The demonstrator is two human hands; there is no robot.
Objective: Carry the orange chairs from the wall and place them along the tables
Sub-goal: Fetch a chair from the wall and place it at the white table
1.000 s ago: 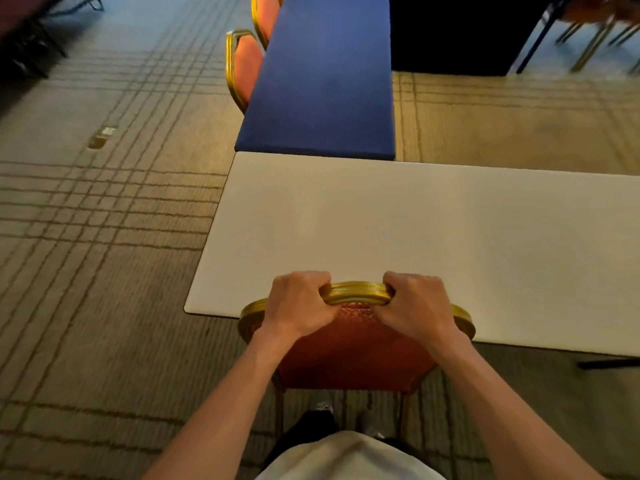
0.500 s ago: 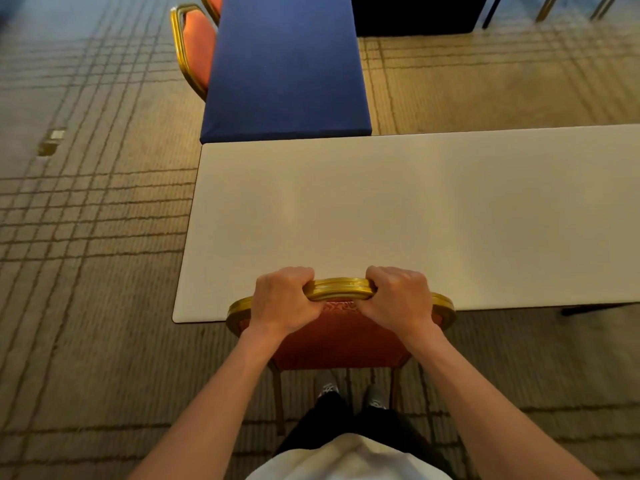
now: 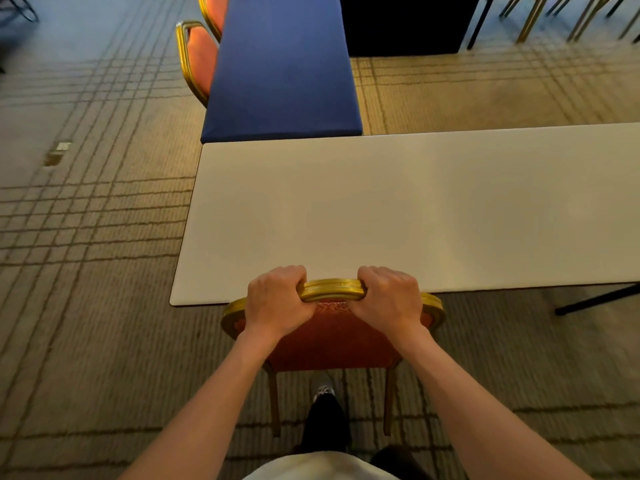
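An orange chair with a gold frame stands in front of me, its back towards me and its top rail at the near edge of the white table. My left hand grips the top rail on the left. My right hand grips the same rail on the right. The chair's seat is hidden under the table edge and behind its back. Two more orange chairs stand along the left side of the blue table farther off.
The blue table butts against the white table's far left corner. A black table leg shows under the white table at right. Gold chair legs stand at the top right. A small floor plate lies in the patterned carpet at left.
The view has swung slightly, and the chair's top rail now sits right at the white table's near edge. Both hands keep the same grip on the rail.
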